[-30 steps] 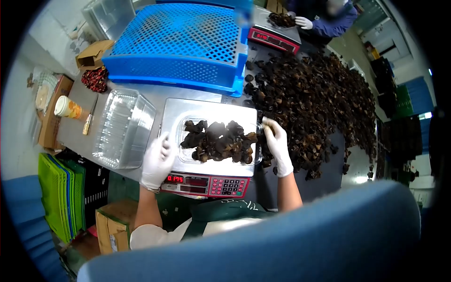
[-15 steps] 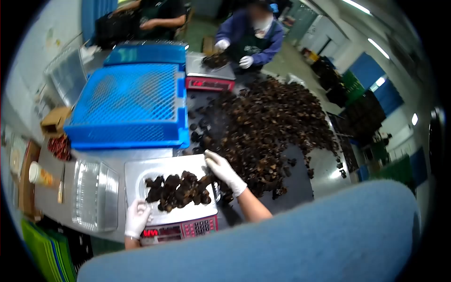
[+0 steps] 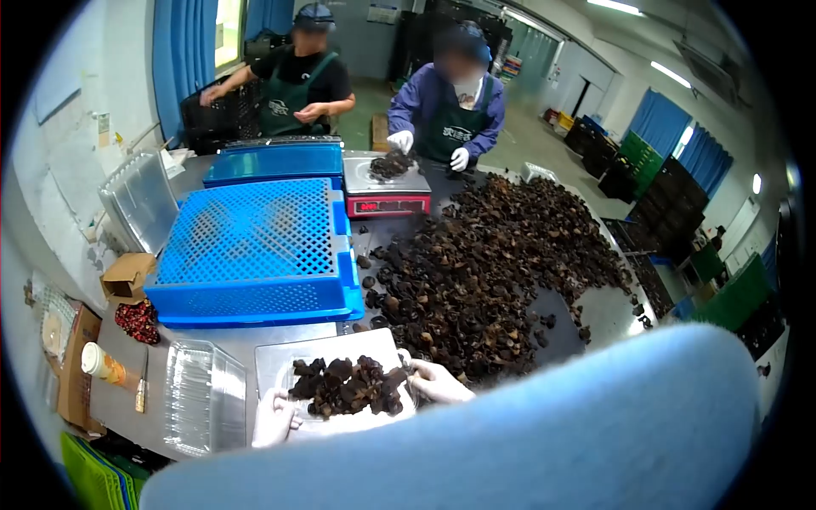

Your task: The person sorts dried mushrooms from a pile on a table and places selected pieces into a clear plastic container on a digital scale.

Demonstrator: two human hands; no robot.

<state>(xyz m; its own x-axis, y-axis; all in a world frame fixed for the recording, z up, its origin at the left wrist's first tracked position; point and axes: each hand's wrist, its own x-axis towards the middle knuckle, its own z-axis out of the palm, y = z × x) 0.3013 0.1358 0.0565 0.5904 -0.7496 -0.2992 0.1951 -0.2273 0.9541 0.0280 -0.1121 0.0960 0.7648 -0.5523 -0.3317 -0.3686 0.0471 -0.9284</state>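
Dark, wrinkled pieces of wood ear fungus (image 3: 348, 384) lie heaped in a clear plastic tray on the metal pan of a scale (image 3: 276, 357). At the tray's left edge, my gloved left hand (image 3: 274, 418) has its fingers closed on the rim. Across from it, my gloved right hand (image 3: 438, 382) pinches the right rim. The scale's display is hidden by the blue cloth in front of me.
A big fungus pile (image 3: 501, 280) spreads over the table to the right. Beyond the blue crate (image 3: 255, 238), a co-worker (image 3: 450, 110) handles fungus at a second scale (image 3: 387, 204). Another person (image 3: 302, 85) stands back left. An empty clear tray (image 3: 200, 399) and paper cup (image 3: 104, 364) are left.
The view has tilted up, so things sit lower in it. My right hand has come from the scale's far right corner to the tray's right edge. My left hand stays at the left edge.
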